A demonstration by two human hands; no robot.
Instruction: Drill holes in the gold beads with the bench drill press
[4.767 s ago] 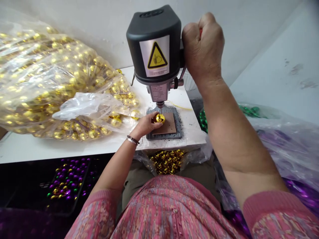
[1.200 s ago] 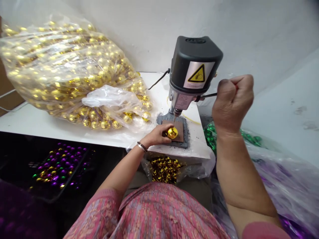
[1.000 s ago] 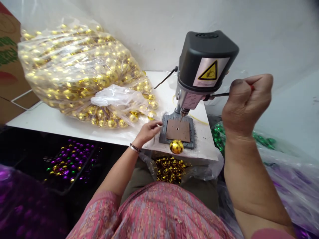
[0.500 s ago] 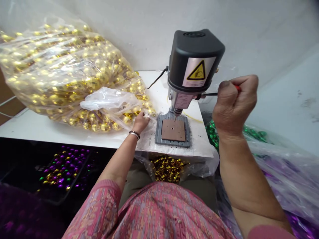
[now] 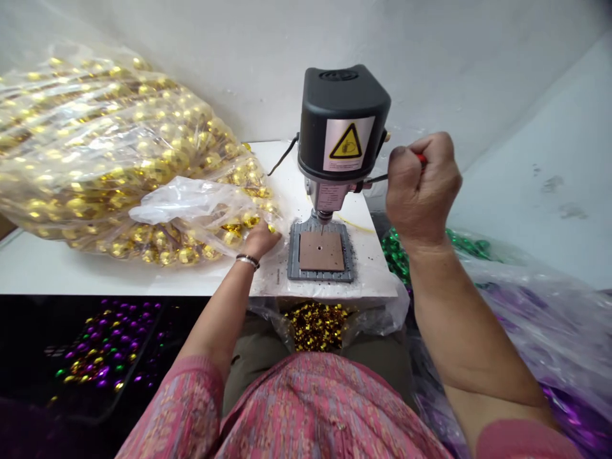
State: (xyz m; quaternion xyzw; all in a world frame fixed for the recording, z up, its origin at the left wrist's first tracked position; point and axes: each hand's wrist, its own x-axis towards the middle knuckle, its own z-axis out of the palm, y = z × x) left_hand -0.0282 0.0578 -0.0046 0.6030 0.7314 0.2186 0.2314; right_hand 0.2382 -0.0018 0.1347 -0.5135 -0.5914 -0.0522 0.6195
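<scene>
- Nearest, at the lap: clear bag (image 5: 377,319) of small gold pieces (image 5: 318,326), below the surface (image 5: 186,282) edge, likely to catch what drops. Too heaped to tell whole balls from scraps.
- Near left: purple, gold and green balls (image 5: 102,347) in deep shadow; their container hard to make out.
- Near right: purple bundle (image 5: 581,408), cut off by the frame, partly behind the forearm.
- Left hand (image 5: 262,240) at the near right end of a large plastic bag (image 5: 176,199); gold balls (image 5: 186,255) fill it, within easy reach. Fingers turned away; cannot tell whether they pinch a ball.
- Brown board (image 5: 321,258) on a grey base (image 5: 292,269), probably as backing; dark hole in it, crumbs around.
- Drill (image 5: 347,121) above, bit near the board.
- Right hand (image 5: 423,191), right of drill: fingers wrapped round the lever's red knob (image 5: 421,159), presumably for feed control. Knob mostly hidden.
</scene>
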